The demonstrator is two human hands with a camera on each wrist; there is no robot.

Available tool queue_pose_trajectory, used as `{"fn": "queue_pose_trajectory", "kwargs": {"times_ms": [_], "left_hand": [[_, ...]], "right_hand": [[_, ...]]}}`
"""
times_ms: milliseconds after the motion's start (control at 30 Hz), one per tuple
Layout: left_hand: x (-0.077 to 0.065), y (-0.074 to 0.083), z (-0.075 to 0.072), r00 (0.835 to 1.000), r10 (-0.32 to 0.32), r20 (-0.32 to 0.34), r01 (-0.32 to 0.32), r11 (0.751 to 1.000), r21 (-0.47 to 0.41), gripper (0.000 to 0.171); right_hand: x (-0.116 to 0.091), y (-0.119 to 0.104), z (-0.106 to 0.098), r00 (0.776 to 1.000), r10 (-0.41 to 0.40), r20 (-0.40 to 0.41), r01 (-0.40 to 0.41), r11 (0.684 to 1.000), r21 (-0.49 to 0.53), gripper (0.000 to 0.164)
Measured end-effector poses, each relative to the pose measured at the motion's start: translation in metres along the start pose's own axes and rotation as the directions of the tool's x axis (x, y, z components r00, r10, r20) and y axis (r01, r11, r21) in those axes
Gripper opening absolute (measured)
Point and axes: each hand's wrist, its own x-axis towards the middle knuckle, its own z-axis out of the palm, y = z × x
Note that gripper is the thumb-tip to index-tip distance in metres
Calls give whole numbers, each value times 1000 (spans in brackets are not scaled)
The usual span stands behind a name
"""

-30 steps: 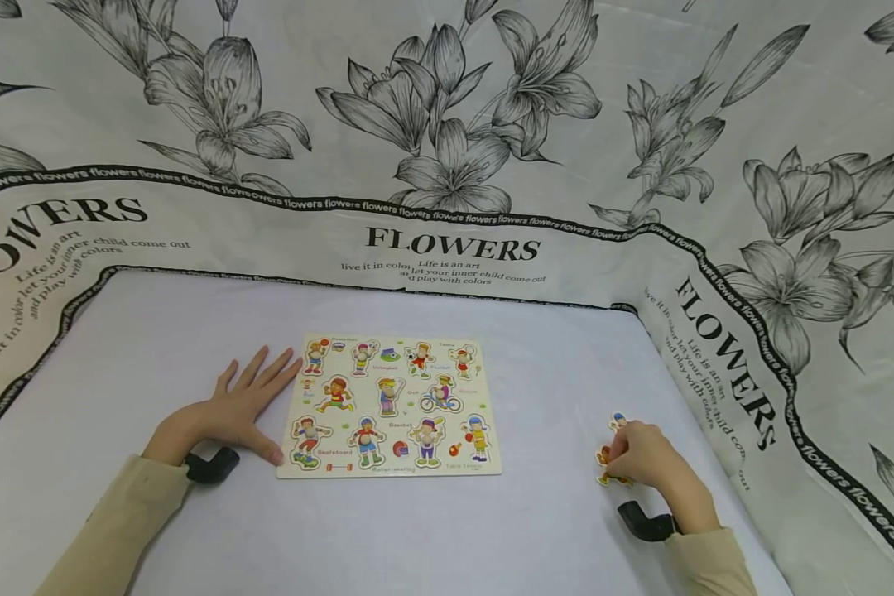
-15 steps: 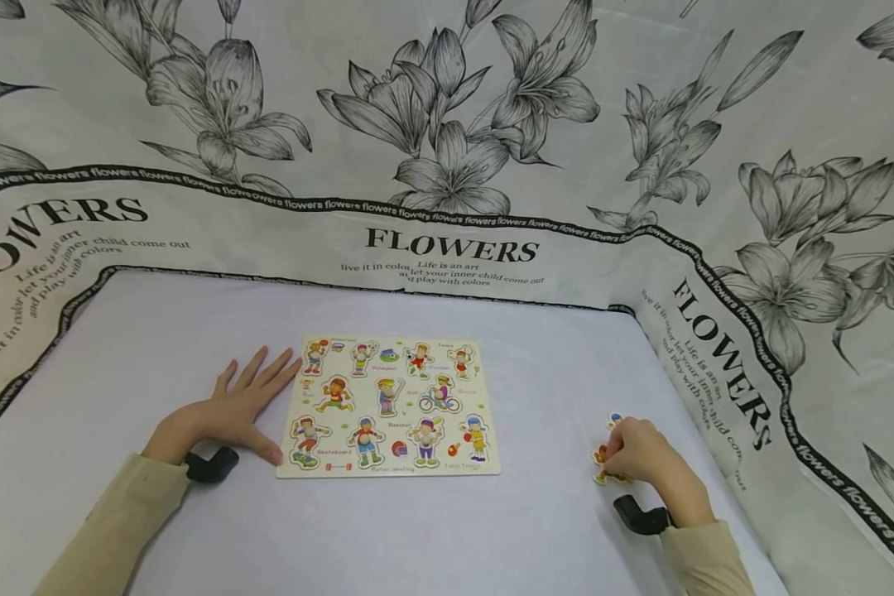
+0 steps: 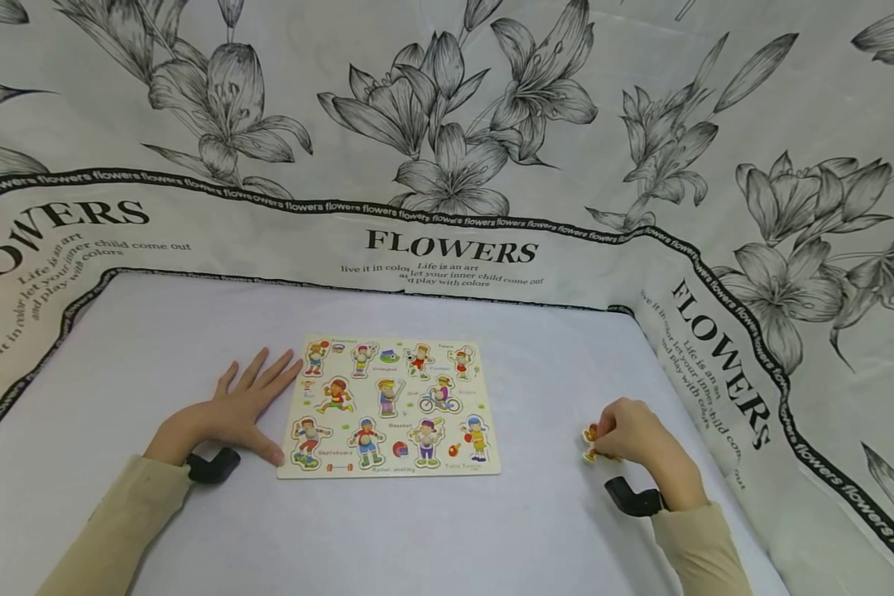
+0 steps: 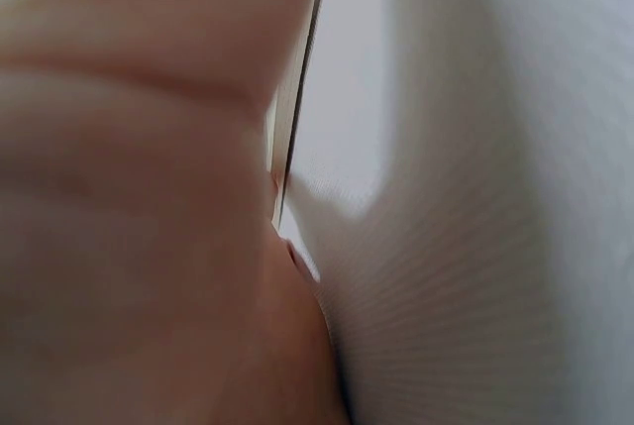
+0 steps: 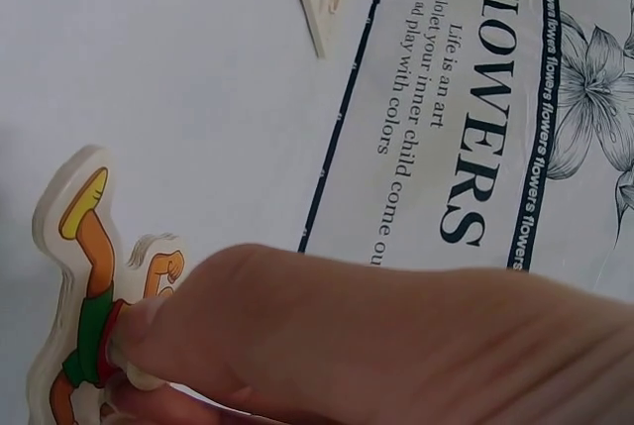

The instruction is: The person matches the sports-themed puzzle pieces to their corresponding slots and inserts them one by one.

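Note:
A wooden peg puzzle board (image 3: 410, 473) printed with sports children lies on the white cloth. My left hand (image 3: 242, 414) rests flat with fingers spread at the board's left edge, fingertips and thumb touching its side. To the right of the board, my right hand (image 3: 636, 434) pinches a puzzle piece (image 3: 590, 443) between thumb and fingers. In the right wrist view this piece (image 5: 96, 306) shows a running child's green shorts, bare legs and yellow shoe; the hand hides the rest. The left wrist view shows mostly the blurred left hand (image 4: 139, 227) close to the board's edge (image 4: 290, 108).
A white tablecloth (image 3: 544, 513) covers the table, with a black-edged border reading FLOWERS (image 3: 454, 246) at the back and sides. Lily-printed fabric (image 3: 462, 108) rises behind. A black wrist mount (image 3: 633, 499) sits under the right wrist, another (image 3: 214, 466) under the left.
My right hand, with the running-child piece, has moved slightly up and to the left in the head view. The left hand and the board have stayed in place.

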Motion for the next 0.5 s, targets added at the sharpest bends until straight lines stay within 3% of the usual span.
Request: {"fn": "queue_pose_trajectory", "kwargs": {"times_ms": [500], "left_hand": [[-4,4,-2,999,41,-25,-42,998,-49,142]], "right_hand": [[11,-36,-2,997,-74,-31,75,996,37,10]]}}
